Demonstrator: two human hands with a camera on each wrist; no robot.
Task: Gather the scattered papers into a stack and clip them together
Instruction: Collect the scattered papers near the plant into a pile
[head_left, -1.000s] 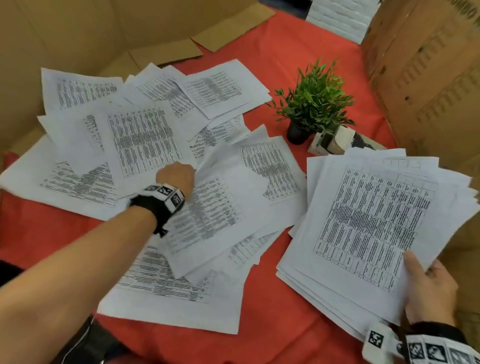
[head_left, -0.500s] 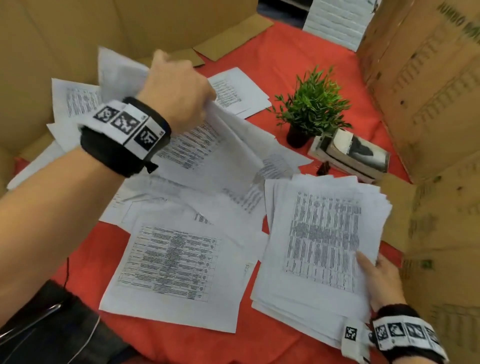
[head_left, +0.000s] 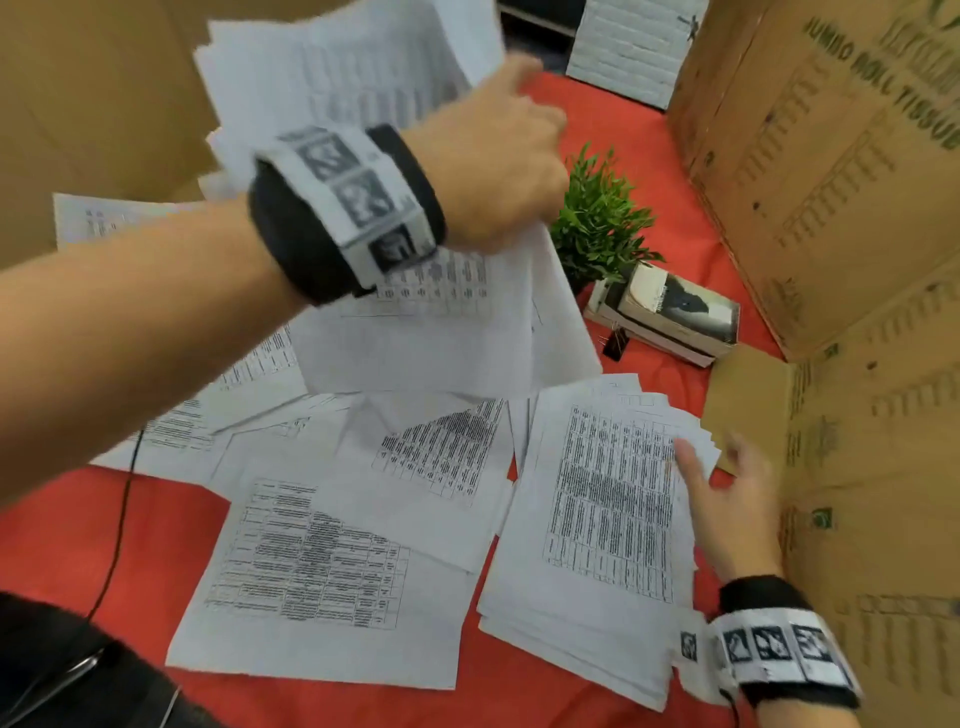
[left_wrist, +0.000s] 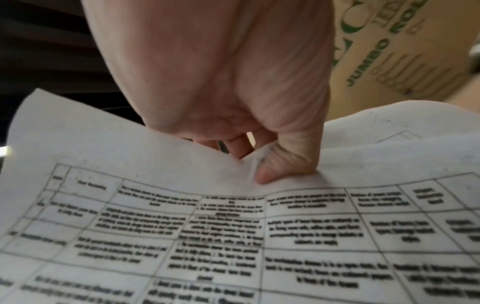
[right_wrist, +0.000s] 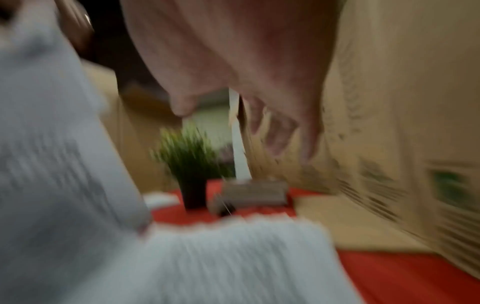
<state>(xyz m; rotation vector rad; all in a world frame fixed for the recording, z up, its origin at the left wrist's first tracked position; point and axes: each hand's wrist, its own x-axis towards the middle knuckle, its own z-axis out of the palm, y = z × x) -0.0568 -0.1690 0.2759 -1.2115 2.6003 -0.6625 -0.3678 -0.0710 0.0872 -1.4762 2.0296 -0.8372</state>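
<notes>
My left hand (head_left: 511, 156) is raised above the table and grips a bundle of printed papers (head_left: 441, 338) that fans up and hangs down. In the left wrist view the left hand (left_wrist: 259, 164) pinches the top sheet (left_wrist: 233, 236) with its thumb. A gathered stack (head_left: 597, 519) lies on the red cloth at the right. My right hand (head_left: 711, 467) has its thumb on the stack's right edge. In the blurred right wrist view the right hand (right_wrist: 233, 127) hangs relaxed over the stack (right_wrist: 233, 257). A black binder clip (head_left: 615, 345) lies by the books.
Loose sheets (head_left: 311, 571) lie overlapped on the red cloth (head_left: 78, 535) at centre and left. A potted plant (head_left: 597, 218) and stacked books (head_left: 675, 317) stand at the back. A large cardboard box (head_left: 831, 182) walls the right side. A black cable (head_left: 119, 519) runs at left.
My left hand has lifted its bundle of papers higher and toward the right. The stack under my right hand now lies flat on the cloth, and the right hand has loosened.
</notes>
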